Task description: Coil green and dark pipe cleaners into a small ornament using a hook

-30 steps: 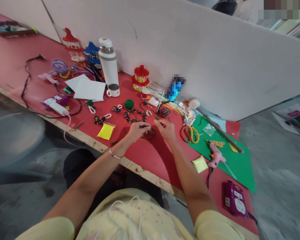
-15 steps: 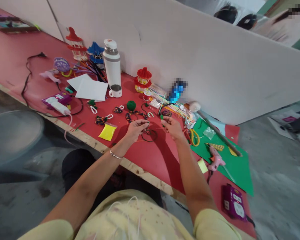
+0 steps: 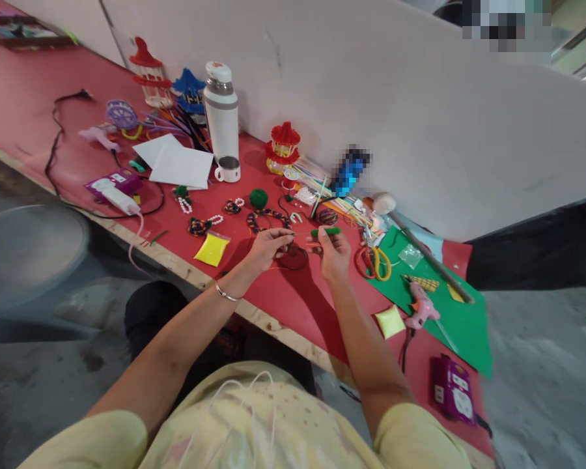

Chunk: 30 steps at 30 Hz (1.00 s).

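My right hand (image 3: 336,253) is closed around the green handle of a crochet hook (image 3: 326,231), whose thin metal shaft points left. Opposite it, my left hand (image 3: 269,249) pinches dark yarn (image 3: 294,258) between thumb and fingertips, close to the hook's tip. Loops of that yarn hang down over the red table, along with a thin orange strand. Whether the tip passes through a stitch is too small to tell. Just behind my left hand lies a braided dark multicoloured ring (image 3: 268,220). A green yarn ball (image 3: 258,198) sits farther back.
Scissors (image 3: 372,262) with orange and yellow handles lie right of my hands. A pink glue gun (image 3: 421,307) rests on green sheet (image 3: 469,332). Yellow packet (image 3: 212,249), white flask (image 3: 221,114), phone (image 3: 349,176) and purple power strip (image 3: 454,391) surround the work. Someone's dark sleeve (image 3: 537,254) reaches in at right.
The hook has turned from pointing away to lying level, its shaft brought toward the yarn at my left hand. A dark sleeve has appeared at the right.
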### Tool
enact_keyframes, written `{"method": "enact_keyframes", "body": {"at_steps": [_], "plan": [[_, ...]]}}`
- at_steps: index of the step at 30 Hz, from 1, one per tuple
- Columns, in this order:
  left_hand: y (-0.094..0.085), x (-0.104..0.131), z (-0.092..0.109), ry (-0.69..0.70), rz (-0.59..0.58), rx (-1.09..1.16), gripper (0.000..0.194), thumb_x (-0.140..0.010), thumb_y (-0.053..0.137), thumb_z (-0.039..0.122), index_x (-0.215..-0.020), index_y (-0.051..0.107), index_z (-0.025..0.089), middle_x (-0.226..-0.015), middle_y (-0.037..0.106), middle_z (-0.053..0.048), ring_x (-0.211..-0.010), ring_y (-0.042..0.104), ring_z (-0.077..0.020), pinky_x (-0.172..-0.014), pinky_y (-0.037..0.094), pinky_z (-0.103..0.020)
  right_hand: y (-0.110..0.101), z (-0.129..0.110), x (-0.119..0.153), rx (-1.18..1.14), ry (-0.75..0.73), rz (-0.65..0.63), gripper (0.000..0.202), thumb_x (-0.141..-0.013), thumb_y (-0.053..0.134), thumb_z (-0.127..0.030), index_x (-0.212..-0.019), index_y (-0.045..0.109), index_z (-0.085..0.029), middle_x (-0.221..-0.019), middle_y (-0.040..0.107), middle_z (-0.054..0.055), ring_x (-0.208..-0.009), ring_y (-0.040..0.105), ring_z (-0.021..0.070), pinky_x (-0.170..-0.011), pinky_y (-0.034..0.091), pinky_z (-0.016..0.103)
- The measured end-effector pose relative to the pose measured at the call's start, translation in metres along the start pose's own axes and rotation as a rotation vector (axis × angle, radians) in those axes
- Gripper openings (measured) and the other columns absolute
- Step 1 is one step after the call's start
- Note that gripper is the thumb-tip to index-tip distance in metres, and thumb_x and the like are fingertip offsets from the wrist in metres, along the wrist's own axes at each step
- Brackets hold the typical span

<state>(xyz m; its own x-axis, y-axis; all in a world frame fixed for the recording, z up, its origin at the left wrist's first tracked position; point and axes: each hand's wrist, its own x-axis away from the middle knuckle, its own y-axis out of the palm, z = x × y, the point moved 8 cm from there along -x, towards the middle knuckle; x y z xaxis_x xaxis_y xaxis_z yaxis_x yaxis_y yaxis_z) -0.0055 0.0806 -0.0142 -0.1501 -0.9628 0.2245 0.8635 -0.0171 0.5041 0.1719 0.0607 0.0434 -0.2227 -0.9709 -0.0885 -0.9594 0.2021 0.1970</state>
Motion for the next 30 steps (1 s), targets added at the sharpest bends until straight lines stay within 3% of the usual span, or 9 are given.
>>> {"method": "enact_keyframes", "body": {"at_steps": [6,11,15,21,26,30], "plan": [[0.002,0.002,0.002,-0.009,-0.001,0.004,0.047,-0.052,0.100,0.037,-0.087,0.078,0.014,-0.065,0.065,0.001,-0.052,0.053,-0.0071,-0.043,0.028,-0.019,-0.001,-0.002,0.000,0.041,-0.016,0.003,0.037,-0.084,0.081,-0.056,-0.105,0.071,-0.027,-0.088,0.075,0.000,-0.080,0.078,0.0182,-0.062,0.064,0.029],[0.003,0.004,0.006,-0.001,-0.011,0.006,0.047,-0.053,0.099,0.035,-0.089,0.077,0.015,-0.066,0.065,0.001,-0.052,0.053,-0.0072,-0.043,0.029,-0.019,0.008,-0.003,0.008,0.006,-0.031,-0.087,0.034,-0.078,0.088,-0.054,-0.090,0.074,-0.026,-0.091,0.077,0.001,-0.084,0.076,0.0186,-0.072,0.067,0.033],[0.007,0.007,0.006,-0.004,-0.053,-0.013,0.044,-0.052,0.100,0.038,-0.081,0.076,0.015,-0.065,0.065,0.000,-0.050,0.053,-0.0081,-0.042,0.028,-0.020,0.008,0.006,0.017,0.026,-0.024,-0.103,0.029,-0.079,0.087,-0.053,-0.085,0.076,-0.026,-0.097,0.078,0.002,-0.083,0.074,0.0170,-0.070,0.065,0.031],[0.011,0.011,0.010,0.042,-0.093,-0.038,0.041,-0.054,0.100,0.037,-0.084,0.082,0.015,-0.062,0.066,0.000,-0.049,0.048,-0.0056,-0.043,0.023,-0.019,0.003,0.032,0.030,0.056,0.206,-0.149,0.043,-0.082,0.080,-0.057,-0.114,0.080,-0.029,-0.089,0.082,0.000,-0.059,0.070,0.0155,-0.044,0.051,0.027],[0.011,0.012,0.012,0.045,-0.114,-0.040,0.040,-0.057,0.100,0.042,-0.079,0.082,0.014,-0.064,0.068,-0.001,-0.050,0.050,-0.0064,-0.044,0.027,-0.020,0.007,0.027,0.036,-0.035,0.257,-0.174,0.042,-0.079,0.083,-0.056,-0.110,0.079,-0.028,-0.096,0.084,0.001,-0.066,0.076,0.0186,-0.046,0.057,0.028],[0.011,0.012,0.013,0.057,-0.116,-0.020,0.045,-0.055,0.103,0.045,-0.081,0.084,0.014,-0.074,0.075,-0.004,-0.061,0.061,-0.0103,-0.055,0.044,-0.022,0.015,0.024,0.037,-0.226,0.438,-0.230,0.038,-0.075,0.089,-0.048,-0.106,0.077,-0.029,-0.096,0.084,-0.001,-0.071,0.077,0.0159,-0.042,0.051,0.020]]}}
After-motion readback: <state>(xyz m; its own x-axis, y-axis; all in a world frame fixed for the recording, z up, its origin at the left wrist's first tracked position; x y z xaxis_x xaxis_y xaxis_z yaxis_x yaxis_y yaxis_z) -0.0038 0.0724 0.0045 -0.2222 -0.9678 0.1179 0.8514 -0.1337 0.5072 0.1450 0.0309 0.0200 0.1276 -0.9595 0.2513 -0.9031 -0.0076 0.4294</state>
